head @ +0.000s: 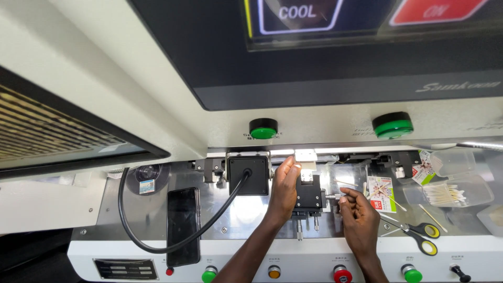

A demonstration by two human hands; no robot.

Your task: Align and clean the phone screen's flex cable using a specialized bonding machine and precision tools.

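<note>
Hands at small black adjustment stage (308, 195) mid-tabletop (251, 217), left hand (283, 188) cupped against its side to steady, right hand (358, 209) pinching silver knob (335, 197); best turned slowly, in small increments, clear of scissors (419, 233).

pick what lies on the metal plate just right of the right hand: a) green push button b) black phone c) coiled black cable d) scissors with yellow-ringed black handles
d: the scissors lie on the metal plate just right of the right hand, while the black phone lies far off, left of the left hand.
</note>
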